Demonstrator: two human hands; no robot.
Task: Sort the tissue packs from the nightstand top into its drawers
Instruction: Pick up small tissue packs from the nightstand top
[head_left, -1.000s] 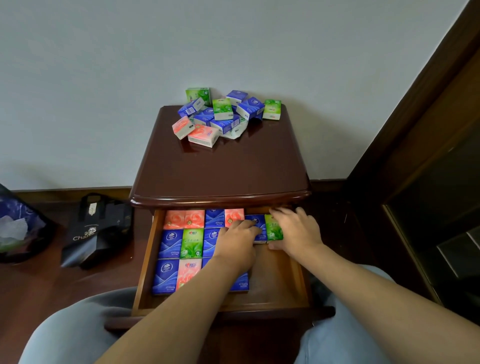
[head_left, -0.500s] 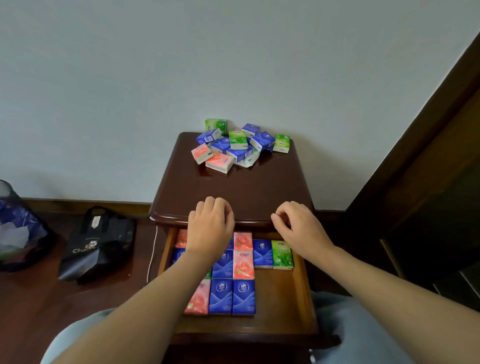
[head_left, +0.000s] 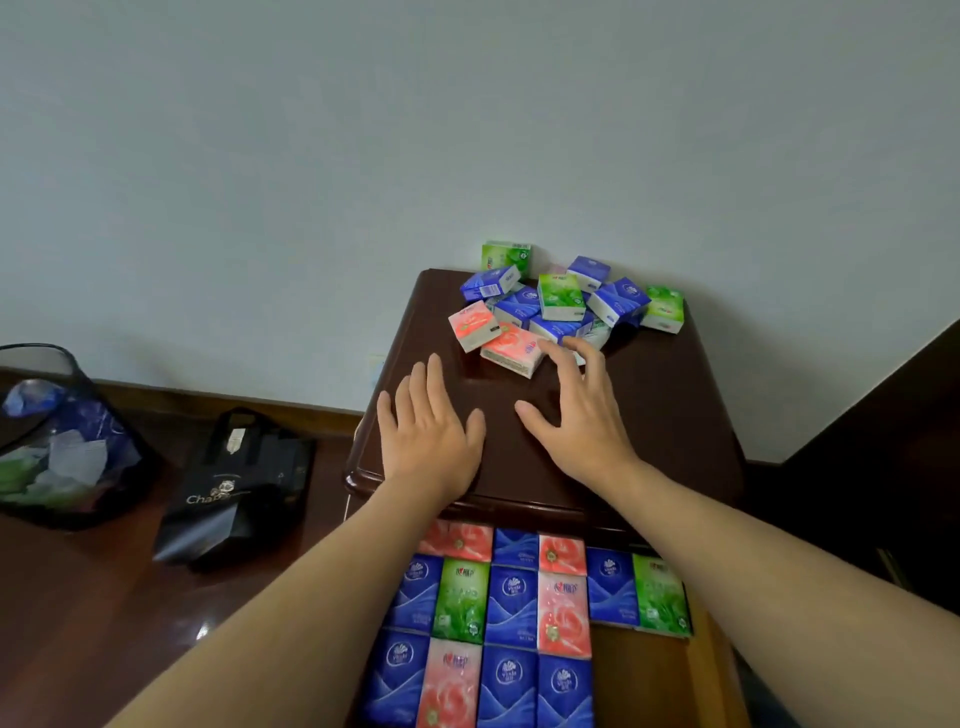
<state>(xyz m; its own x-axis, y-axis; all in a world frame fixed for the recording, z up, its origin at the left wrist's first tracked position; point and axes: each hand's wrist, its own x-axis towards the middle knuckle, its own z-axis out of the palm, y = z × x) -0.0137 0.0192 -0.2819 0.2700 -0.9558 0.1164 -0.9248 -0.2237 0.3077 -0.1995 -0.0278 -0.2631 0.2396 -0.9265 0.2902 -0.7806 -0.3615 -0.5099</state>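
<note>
Above the nightstand top (head_left: 649, 415) both hands — left hand (head_left: 431, 431), right hand (head_left: 576, 415) — spread wide, empty.

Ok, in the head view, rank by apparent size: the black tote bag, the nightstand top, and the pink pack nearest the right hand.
1. nightstand top
2. black tote bag
3. pink pack, smallest by far

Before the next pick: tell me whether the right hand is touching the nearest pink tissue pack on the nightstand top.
Cannot tell. In the head view the right hand's fingertips overlap the pink tissue pack's edge, showing neither gap nor contact plainly.
</note>
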